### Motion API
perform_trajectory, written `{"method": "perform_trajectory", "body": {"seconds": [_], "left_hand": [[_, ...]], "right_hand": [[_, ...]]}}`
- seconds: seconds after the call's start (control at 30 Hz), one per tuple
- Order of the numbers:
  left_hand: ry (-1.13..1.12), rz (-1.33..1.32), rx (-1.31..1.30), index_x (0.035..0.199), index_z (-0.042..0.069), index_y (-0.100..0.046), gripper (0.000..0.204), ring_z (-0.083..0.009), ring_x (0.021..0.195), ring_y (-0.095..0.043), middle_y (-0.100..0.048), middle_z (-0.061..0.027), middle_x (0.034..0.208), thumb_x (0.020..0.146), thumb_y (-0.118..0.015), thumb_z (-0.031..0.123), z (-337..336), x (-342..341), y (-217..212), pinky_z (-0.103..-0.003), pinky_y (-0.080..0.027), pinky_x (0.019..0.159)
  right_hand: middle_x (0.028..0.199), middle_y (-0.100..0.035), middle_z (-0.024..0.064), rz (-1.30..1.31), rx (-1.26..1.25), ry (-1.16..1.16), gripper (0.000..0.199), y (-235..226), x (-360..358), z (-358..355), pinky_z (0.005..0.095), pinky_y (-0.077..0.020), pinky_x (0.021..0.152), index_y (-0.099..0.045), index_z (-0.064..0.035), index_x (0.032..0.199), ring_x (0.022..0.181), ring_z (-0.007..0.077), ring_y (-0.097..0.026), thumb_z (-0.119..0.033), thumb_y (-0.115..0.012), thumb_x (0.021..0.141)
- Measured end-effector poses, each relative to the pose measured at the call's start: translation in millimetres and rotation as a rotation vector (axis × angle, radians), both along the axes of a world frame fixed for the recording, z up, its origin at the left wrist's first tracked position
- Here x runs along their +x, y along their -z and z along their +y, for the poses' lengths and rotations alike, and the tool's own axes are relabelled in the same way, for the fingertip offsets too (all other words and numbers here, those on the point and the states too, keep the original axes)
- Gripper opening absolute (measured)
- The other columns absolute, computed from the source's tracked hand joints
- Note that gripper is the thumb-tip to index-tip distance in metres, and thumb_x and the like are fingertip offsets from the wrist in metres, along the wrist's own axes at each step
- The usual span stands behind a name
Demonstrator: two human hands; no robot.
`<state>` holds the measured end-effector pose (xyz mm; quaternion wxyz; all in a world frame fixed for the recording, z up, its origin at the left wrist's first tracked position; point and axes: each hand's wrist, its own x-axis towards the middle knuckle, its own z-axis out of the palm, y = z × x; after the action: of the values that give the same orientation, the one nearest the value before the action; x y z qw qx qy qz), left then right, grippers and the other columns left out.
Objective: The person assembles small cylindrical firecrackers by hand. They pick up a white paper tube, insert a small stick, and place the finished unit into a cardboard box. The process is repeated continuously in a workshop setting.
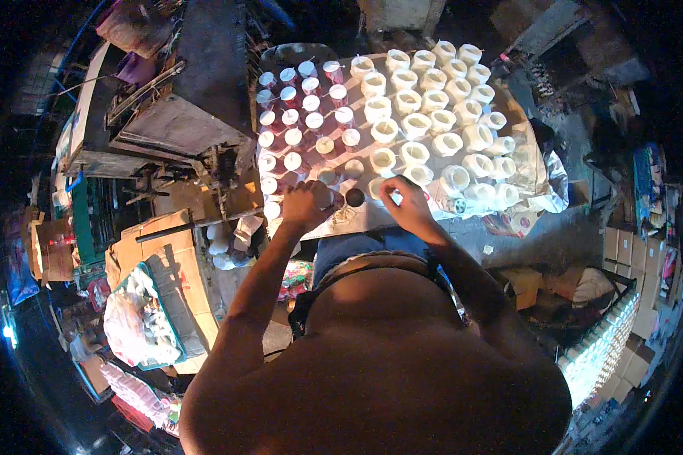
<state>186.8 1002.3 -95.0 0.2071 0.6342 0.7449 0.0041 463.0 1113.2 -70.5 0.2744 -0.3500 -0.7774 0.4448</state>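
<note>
Bare left hand point(305, 205) grips a small round cup point(354, 197). Right hand point(406, 201) pinches a white cup point(378, 187). Round white cups point(432, 121) stand in rows behind.

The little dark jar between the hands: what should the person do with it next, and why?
Probably fit a white cap from the right hand onto the open dark jar steadied by the left hand: it looks uncapped, while the red jars behind wear white tops.

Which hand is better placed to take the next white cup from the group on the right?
Probably the right hand. It already lies at the near edge of the white cups, while the left hand is closed on a dark bottle beside the capped bottles.
</note>
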Motion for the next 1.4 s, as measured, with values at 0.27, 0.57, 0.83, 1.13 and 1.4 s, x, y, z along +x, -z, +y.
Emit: {"method": "perform_trajectory", "body": {"seconds": [0.27,0.57,0.83,1.13,1.4], "left_hand": [[-0.166,-1.202,0.484,0.142,0.007,-0.055,0.075,-0.0249,0.127,-0.057,-0.057,-0.0124,0.137,0.083,-0.085,0.042,45,44,-83,-0.039,-0.043,0.107],[-0.269,-1.862,0.677,0.166,0.011,-0.017,0.099,-0.0271,0.152,-0.032,-0.027,-0.0137,0.167,0.097,-0.032,0.081,82,78,-77,-0.043,-0.026,0.123],[-0.636,-1.911,0.376,0.129,0.010,-0.055,0.058,-0.0240,0.109,-0.065,-0.066,-0.0098,0.118,0.103,-0.050,0.062,96,100,-103,-0.042,-0.051,0.100],[-0.882,-2.534,-0.375,0.139,0.012,-0.058,0.064,-0.0242,0.129,-0.058,-0.064,-0.0071,0.138,0.106,-0.038,0.063,95,120,-131,-0.046,-0.039,0.117],[-0.877,-2.534,-0.175,0.144,0.005,-0.042,0.081,-0.0375,0.130,-0.056,-0.057,-0.0175,0.139,0.100,-0.041,0.073,105,119,-108,-0.053,-0.043,0.113]], "right_hand": [[0.138,-0.061,0.0145,0.571,-0.602,-0.140,0.071,-34,-112,38,0.0392,-0.0421,0.111,-0.047,-0.0040,0.148,0.127,0.0244,-0.057,-0.058,-0.020,0.111],[0.153,-0.045,0.0162,0.591,-0.526,0.109,0.077,-89,-116,35,0.0385,-0.0465,0.110,-0.015,-0.0212,0.167,0.124,0.0220,-0.060,-0.068,-0.013,0.106],[0.172,-0.016,0.0083,0.534,-0.757,0.079,0.081,-119,-72,37,0.0388,-0.0267,0.121,-0.017,-0.0091,0.165,0.150,0.0226,-0.029,-0.064,-0.029,0.107],[0.129,-0.071,0.0081,0.032,0.543,-0.001,0.065,-121,-15,51,0.0533,-0.0322,0.120,-0.064,-0.0126,0.125,0.140,0.0315,-0.053,-0.033,-0.092,0.070],[0.095,-0.069,0.0067,0.686,0.141,0.373,0.036,-202,-30,54,0.0265,-0.0557,0.076,-0.061,-0.0040,0.106,0.085,0.0124,-0.067,0.000,-0.084,0.079]]}}
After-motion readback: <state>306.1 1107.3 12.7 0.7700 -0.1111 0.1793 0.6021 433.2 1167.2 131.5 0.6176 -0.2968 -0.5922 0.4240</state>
